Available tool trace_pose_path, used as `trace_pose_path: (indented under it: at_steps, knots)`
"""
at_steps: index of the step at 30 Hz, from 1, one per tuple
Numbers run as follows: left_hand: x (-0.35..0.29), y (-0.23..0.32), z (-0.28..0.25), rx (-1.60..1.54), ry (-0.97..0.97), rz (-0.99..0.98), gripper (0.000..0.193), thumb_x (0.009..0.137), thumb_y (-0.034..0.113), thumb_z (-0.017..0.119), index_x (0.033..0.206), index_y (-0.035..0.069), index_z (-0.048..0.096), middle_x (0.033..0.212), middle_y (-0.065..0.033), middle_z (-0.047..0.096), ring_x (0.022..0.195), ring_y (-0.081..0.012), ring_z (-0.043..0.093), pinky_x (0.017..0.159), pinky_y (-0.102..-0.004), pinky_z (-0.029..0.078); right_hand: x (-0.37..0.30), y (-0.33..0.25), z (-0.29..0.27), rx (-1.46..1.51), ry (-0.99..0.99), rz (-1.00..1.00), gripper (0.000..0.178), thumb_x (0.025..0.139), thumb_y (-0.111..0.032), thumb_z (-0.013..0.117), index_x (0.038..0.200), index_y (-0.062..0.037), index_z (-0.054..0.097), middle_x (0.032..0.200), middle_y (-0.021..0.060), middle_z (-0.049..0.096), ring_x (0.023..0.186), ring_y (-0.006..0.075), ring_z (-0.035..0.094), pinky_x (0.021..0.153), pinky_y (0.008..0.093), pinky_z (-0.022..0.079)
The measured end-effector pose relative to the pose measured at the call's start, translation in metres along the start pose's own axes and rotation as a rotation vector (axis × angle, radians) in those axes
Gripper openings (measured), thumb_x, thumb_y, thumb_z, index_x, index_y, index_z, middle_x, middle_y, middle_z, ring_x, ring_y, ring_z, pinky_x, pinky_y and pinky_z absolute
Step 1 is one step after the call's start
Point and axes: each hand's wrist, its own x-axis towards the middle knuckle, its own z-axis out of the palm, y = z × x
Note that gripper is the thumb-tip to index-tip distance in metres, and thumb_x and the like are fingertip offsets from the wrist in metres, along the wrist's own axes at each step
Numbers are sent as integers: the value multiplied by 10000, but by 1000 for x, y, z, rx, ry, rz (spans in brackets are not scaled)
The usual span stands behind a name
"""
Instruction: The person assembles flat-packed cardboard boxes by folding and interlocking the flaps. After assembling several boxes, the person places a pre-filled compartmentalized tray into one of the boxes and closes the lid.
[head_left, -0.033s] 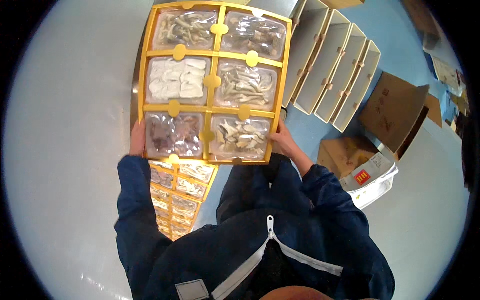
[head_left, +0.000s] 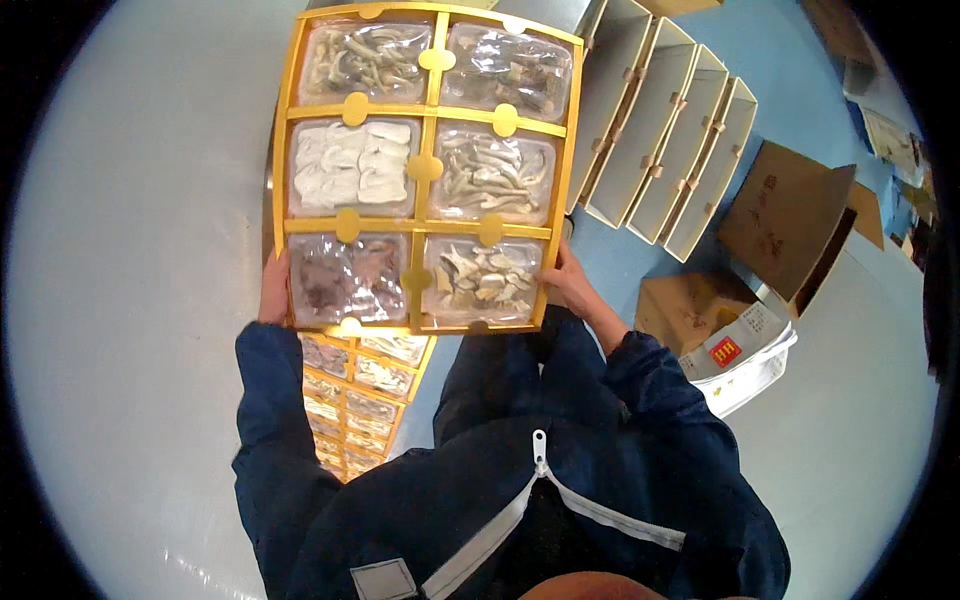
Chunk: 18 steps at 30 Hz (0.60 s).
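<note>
Held up in front of me is a gold divided gift-box tray (head_left: 425, 196), its compartments filled with clear-lidded plastic packs of dried food. A pack of white rolled pieces (head_left: 355, 165) lies in the left middle compartment, and a pack of dark reddish-brown pieces (head_left: 348, 275) sits below it. At the lower right is a pack of pale sliced pieces, perhaps mushrooms (head_left: 487, 278). My left hand (head_left: 274, 292) grips the tray's left side near its lower corner. On the opposite side, my right hand (head_left: 570, 284) holds the lower right edge. Fingers underneath are hidden.
More filled gold trays (head_left: 350, 400) stand in a row below, along the pale table (head_left: 140, 300) at left. Several open cream boxes (head_left: 640, 130) stand side by side at the right. Beyond them are open brown cartons (head_left: 775, 215) and a stack of white printed bags (head_left: 745, 360).
The tray's lower edge has shifted very slightly toward me. Both hands keep the same hold.
</note>
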Motion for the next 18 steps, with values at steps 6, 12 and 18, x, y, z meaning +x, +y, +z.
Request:
trace_pose_path:
  at_steps: [6, 12, 18]
  knots:
    - [-74, 104, 36, 232, -296, 54, 554, 788, 257, 607, 1241, 5, 410, 1084, -71, 553, 977, -163, 551, 847, -311, 459, -28, -16, -10, 30, -65, -68, 785, 693, -67, 600, 1396, -83, 251, 1238, 59, 462, 1116, 170, 445, 942, 289, 364]
    - [-95, 131, 67, 329, -281, 266, 603, 746, 263, 626, 1249, 11, 411, 1108, -67, 547, 976, -155, 547, 839, -296, 455, -13, -19, -27, 114, -92, -224, 721, 715, -94, 589, 1373, -79, 295, 1132, 38, 504, 996, 151, 482, 838, 256, 403]
    - [-119, 129, 94, 340, -298, 466, 516, 790, 223, 594, 1234, 15, 431, 1094, -61, 557, 982, -153, 543, 870, -289, 433, -32, -49, -8, -35, 19, -364, 671, 829, -168, 520, 1413, -56, 209, 1339, 111, 401, 1203, 199, 393, 1000, 288, 291]
